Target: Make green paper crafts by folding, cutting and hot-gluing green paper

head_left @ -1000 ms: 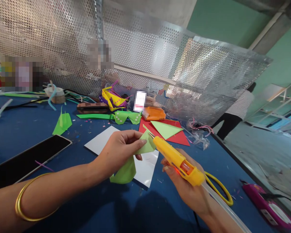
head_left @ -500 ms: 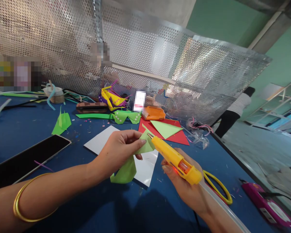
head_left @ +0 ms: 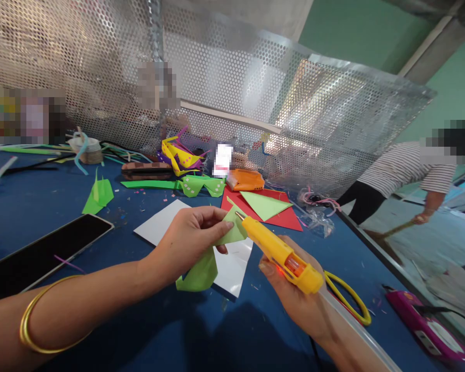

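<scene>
"What's the left hand (head_left: 197,230) doing?"
"Pinching folded light-green paper (head_left: 238,233) between thumb and fingers, mid-frame."
"And the right hand (head_left: 294,305)?"
"Curled around a yellow hot-glue gun (head_left: 272,244), right of centre, its metal nozzle (head_left: 240,216) pointing upper left at the paper; I can't tell if they touch."
"Underneath?"
"A white sheet (head_left: 234,271) on the blue table (head_left: 271,336), lower centre."

The left hand (head_left: 197,227) hid part of the thin pale-green paper piece (head_left: 238,235). The left edge cropped the flat, black-screened rectangular device (head_left: 48,256); blurring obscured the upright white rectangular screen (head_left: 222,160).
</scene>
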Motion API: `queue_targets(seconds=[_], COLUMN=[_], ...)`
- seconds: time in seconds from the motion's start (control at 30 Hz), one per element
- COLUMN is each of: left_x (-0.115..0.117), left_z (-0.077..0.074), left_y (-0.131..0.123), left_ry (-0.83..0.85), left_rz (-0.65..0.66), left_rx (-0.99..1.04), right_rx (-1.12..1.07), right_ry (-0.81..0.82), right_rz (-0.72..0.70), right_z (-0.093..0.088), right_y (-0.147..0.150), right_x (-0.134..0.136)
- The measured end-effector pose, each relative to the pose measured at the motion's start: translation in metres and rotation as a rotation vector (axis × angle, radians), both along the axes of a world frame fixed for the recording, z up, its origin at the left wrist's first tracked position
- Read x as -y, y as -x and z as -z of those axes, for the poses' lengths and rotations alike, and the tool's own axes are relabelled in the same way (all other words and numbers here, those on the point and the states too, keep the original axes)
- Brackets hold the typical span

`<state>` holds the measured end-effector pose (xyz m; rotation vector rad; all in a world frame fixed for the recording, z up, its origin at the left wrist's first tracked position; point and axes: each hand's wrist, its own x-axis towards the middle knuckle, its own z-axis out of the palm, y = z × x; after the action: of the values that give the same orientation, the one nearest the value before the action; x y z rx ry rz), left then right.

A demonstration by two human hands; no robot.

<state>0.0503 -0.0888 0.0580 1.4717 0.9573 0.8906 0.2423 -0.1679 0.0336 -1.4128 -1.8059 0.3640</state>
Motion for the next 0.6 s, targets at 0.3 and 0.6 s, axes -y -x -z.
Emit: queue_targets(seconds=[0.3, 0.6], left_x=[0.0, 0.0006], left_z=[0.0011, -0.0008], left_y=[0.0002, 0.0006], left_ry=[0.001, 0.018], left_rz=[0.001, -0.007], left_rx=[0.003, -0.002], right_rx=[-0.008, -0.001], right_ry=[-0.002, -0.03], right_rz=[0.006, 0.02], right_z=[0.0011, 0.0055], right_y=[-0.0005, -0.0016], right_x=[0.0005, -0.0022])
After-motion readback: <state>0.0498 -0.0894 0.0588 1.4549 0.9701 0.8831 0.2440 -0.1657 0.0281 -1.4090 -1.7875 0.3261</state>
